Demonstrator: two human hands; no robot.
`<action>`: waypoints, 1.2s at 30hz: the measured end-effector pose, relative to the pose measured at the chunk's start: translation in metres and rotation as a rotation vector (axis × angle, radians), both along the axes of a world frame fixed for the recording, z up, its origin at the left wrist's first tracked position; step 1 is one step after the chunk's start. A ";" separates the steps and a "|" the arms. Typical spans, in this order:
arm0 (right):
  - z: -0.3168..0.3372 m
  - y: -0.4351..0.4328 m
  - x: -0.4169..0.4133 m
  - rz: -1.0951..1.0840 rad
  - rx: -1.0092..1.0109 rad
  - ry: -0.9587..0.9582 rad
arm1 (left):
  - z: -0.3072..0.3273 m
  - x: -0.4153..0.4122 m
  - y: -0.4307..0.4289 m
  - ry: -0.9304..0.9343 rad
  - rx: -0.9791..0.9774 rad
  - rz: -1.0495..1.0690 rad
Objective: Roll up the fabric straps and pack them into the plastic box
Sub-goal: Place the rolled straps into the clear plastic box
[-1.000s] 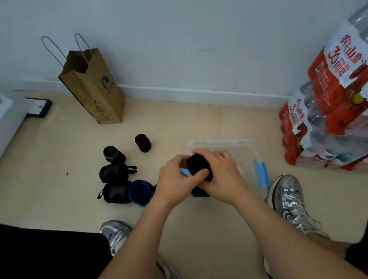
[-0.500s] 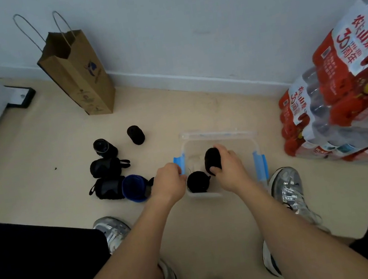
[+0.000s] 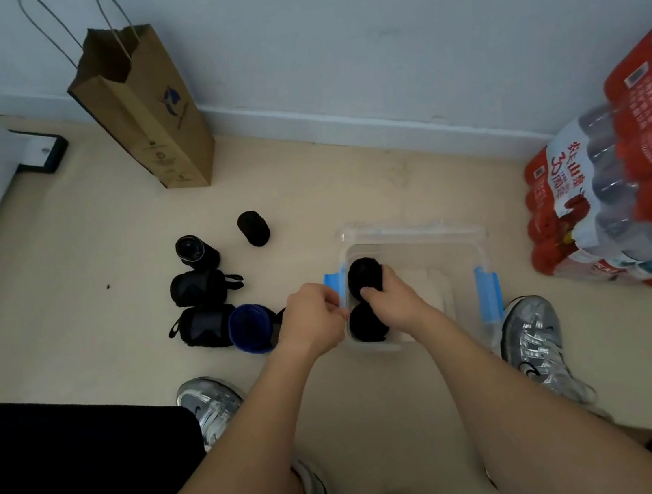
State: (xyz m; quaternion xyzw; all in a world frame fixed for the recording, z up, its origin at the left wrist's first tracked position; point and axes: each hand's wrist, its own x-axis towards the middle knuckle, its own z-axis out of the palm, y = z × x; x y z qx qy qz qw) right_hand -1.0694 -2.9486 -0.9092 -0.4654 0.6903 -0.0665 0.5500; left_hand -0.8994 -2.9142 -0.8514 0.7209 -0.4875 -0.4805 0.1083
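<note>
A clear plastic box (image 3: 461,251) with blue side clips sits on the floor between my feet. Inside its left end my right hand (image 3: 395,304) grips a rolled black strap (image 3: 364,277). A second black roll (image 3: 364,326) lies in the box just below it. My left hand (image 3: 312,319) holds the box's left rim beside the blue clip. Several more rolled straps lie on the floor to the left, among them a blue roll (image 3: 250,333) and a black roll (image 3: 254,228) farther back.
A brown paper bag (image 3: 150,116) stands against the wall at the back left. Shrink-wrapped packs of water bottles (image 3: 623,191) are stacked at the right. My silver shoes (image 3: 533,338) flank the box. A white ledge runs along the left.
My hands held the roll above the box; they have parted. My right hand has lowered the roll into the box's left end, and my left hand has taken the box's rim.
</note>
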 end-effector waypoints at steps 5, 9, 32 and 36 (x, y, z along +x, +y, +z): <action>0.007 -0.004 -0.002 0.073 -0.028 0.128 | 0.006 0.000 0.002 -0.085 -0.041 -0.082; 0.018 -0.001 -0.004 0.018 -0.088 0.263 | 0.013 0.006 0.011 -0.275 -0.153 -0.036; 0.098 0.028 -0.026 0.059 -0.435 0.292 | 0.040 0.041 0.026 -0.272 -0.380 0.183; 0.117 0.042 -0.010 0.334 -0.673 0.153 | 0.079 0.013 0.014 -0.010 -0.463 -0.040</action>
